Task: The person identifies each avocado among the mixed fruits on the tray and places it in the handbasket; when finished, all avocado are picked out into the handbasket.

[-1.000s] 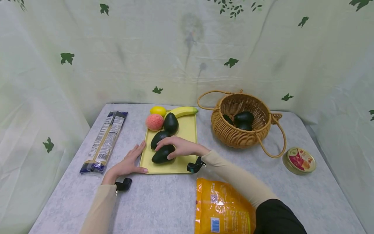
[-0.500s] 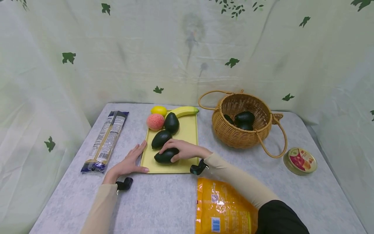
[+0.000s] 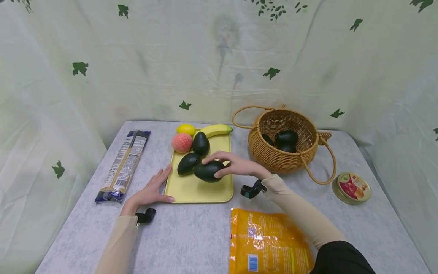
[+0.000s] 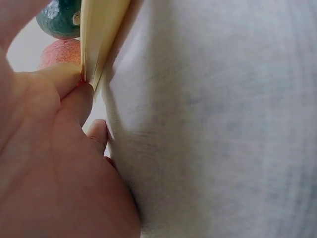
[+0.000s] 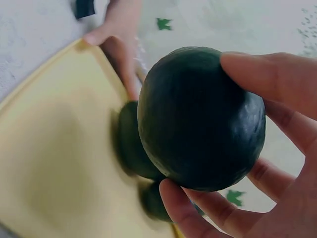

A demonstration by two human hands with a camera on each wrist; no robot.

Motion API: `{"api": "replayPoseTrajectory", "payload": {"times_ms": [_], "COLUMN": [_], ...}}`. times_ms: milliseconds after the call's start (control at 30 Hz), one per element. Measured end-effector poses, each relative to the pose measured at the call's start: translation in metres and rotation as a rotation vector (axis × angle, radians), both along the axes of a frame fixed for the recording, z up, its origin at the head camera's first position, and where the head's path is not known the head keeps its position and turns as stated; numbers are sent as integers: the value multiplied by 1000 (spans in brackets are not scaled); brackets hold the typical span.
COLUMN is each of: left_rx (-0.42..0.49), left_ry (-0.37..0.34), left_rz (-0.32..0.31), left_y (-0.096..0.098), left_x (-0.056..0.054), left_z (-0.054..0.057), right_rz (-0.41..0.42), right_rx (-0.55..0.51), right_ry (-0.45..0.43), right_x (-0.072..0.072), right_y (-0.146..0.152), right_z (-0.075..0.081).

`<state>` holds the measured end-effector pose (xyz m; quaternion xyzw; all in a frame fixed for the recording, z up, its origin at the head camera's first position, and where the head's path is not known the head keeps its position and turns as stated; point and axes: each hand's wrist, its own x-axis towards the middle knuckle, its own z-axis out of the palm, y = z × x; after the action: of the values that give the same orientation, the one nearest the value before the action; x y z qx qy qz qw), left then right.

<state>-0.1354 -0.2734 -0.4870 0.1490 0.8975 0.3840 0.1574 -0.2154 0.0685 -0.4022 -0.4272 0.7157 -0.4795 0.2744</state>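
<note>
My right hand point(image 3: 236, 166) holds a dark green avocado point(image 3: 209, 171) between thumb and fingers, raised over the yellow tray point(image 3: 202, 194). In the right wrist view the held avocado point(image 5: 198, 119) hides part of the tray behind it. Two more avocados lie on the tray, a nearer one point(image 3: 188, 163) and a farther one point(image 3: 200, 144). Beside them are a pink round fruit point(image 3: 181, 142), a lemon point(image 3: 186, 129) and a banana point(image 3: 216, 131). With fingers spread, my left hand point(image 3: 150, 193) rests against the tray's left edge; in the left wrist view its fingertips touch the rim point(image 4: 94, 49).
A wicker basket point(image 3: 273, 161) with several avocados inside stands at the back right, its handles folded outward. Right of it sits a round tin point(image 3: 351, 188). An orange bag point(image 3: 267, 243) lies in front, partly under my right arm. A long blue-ended packet point(image 3: 123, 165) lies at left.
My right hand has taken hold of the nearest avocado, lifted it off the tray and carried it rightward and away from me. My left hand stays at the tray's edge.
</note>
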Motion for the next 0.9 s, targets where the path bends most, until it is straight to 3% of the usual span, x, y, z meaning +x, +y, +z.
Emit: {"api": "replayPoseTrajectory", "payload": {"times_ms": [200, 767, 900], "left_rx": [1, -10, -2], "left_ry": [5, 7, 1], "left_rz": [-1, -3, -3], "left_y": [0, 0, 0], "left_x": [1, 0, 0], "left_z": [0, 0, 1], "right_rz": [-130, -429, -518], "right_rx": [-11, -31, -32], "right_ry": [-61, 21, -13], "right_x": [-3, -22, -32], "right_y": [32, 125, 145], "right_z": [19, 68, 72]}}
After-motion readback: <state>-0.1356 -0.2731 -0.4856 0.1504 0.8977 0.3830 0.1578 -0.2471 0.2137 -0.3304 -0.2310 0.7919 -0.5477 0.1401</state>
